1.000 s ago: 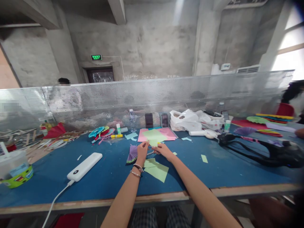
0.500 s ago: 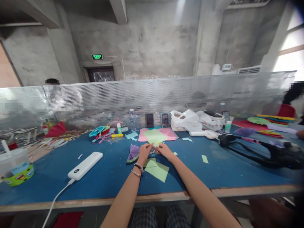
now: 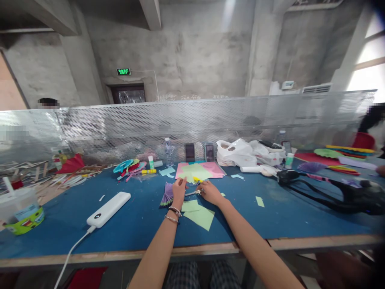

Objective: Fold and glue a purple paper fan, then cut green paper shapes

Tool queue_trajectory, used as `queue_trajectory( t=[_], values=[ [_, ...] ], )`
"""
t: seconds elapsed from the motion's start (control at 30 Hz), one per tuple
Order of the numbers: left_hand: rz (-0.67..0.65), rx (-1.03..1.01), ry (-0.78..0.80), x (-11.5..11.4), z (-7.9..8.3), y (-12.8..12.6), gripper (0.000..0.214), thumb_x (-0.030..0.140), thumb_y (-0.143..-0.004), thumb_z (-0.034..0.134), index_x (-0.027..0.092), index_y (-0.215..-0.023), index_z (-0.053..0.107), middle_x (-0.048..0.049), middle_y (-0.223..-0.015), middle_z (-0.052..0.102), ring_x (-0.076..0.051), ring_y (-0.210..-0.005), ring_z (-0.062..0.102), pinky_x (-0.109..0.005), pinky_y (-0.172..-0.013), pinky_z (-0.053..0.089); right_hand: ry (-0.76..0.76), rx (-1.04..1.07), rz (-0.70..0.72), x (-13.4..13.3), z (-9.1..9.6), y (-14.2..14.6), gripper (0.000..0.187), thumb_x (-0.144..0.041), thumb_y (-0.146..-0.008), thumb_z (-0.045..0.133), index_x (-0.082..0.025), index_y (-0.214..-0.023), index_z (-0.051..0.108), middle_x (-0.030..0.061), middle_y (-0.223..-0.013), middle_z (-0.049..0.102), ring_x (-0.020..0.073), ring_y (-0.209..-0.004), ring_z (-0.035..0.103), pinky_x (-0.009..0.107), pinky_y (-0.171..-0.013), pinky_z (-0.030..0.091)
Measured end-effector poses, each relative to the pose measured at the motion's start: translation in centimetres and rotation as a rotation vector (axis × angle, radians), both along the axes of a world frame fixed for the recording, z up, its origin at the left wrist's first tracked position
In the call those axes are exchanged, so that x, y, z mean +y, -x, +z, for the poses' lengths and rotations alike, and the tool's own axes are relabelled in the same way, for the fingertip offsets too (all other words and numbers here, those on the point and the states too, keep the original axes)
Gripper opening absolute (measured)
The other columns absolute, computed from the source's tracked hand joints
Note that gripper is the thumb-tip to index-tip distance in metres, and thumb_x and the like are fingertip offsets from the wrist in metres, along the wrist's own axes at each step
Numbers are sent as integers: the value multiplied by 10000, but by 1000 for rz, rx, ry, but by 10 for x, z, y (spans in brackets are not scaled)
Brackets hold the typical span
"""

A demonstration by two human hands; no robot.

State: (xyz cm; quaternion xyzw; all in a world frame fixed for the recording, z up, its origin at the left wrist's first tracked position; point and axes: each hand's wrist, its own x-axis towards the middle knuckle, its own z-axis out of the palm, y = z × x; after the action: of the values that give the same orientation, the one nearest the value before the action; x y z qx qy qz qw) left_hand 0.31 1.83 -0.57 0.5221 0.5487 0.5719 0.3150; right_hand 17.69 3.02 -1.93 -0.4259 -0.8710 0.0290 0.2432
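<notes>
Setting the small scissors [image 3: 194,193] down flat on the tabletop [image 3: 135,224] now, right hand [image 3: 210,192] fingers pinched on the handles, left hand [image 3: 179,188] loosely curled beside, green paper [image 3: 200,214] below my wrists.

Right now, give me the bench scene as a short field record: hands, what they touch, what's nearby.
left hand: left hand on the blue table, fingers beside a folded purple paper fan
right hand: right hand at small metal scissors; grip unclear
in front of hands: light green paper sheets
beyond hands: pink and green paper stack
left side: white power bank with cable
</notes>
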Motion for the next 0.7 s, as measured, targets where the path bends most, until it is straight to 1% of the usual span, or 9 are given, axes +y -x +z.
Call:
queue_trajectory(
  t=[0.17, 0.33, 0.43, 0.53, 0.6, 0.7],
  values=[
    [32, -35, -2, 3, 0, -1, 264, 348, -880, 479, 119, -988, 557, -38, -869, 595, -107, -690, 576, -268, -613, 505, -26, -76, -46, -1, 2, -3, 271, -315, -861, 513, -143, -1068, 549, 72, -1106, 553, 190, -1003, 537, 416, -862, 444],
    [47, -44, -5, 4, -1, -1, 256, 350, -888, 461, 128, -957, 566, -34, -846, 599, -96, -664, 567, -255, -601, 501, -30, -51, -95, -5, 4, -4, 273, -313, -862, 511, -148, -1077, 544, 73, -1119, 544, 193, -1010, 531, 416, -860, 444],
    [47, -42, -12, 2, 0, -1, 261, 354, -886, 465, 121, -944, 568, -28, -825, 598, -94, -650, 566, -253, -593, 498, -16, 18, -129, -6, 4, -4, 274, -312, -864, 506, -154, -1084, 541, 75, -1140, 533, 198, -1028, 521, 425, -874, 434],
    [49, -41, -22, 1, 1, -1, 263, 352, -882, 475, 112, -940, 567, -24, -809, 595, -95, -644, 567, -254, -588, 497, 20, 131, -154, -3, 2, -3, 290, -317, -864, 506, -155, -1104, 529, 78, -1150, 526, 200, -1028, 521, 427, -872, 437],
    [56, -45, -26, 1, 1, -1, 262, 352, -883, 474, 114, -939, 567, -24, -811, 596, -95, -645, 567, -256, -592, 497, 69, 218, -150, 2, 0, -1, 298, -321, -868, 500, -151, -1112, 521, 75, -1117, 542, 187, -982, 545, 405, -836, 461],
    [70, -56, -27, 1, 1, 0, 261, 352, -883, 472, 115, -936, 567, -23, -806, 595, -93, -639, 564, -253, -589, 496, 180, 335, -97, 7, -2, 4, 299, -326, -880, 482, -142, -1113, 513, 61, -1026, 576, 148, -854, 582, 347, -747, 498]
  ],
)
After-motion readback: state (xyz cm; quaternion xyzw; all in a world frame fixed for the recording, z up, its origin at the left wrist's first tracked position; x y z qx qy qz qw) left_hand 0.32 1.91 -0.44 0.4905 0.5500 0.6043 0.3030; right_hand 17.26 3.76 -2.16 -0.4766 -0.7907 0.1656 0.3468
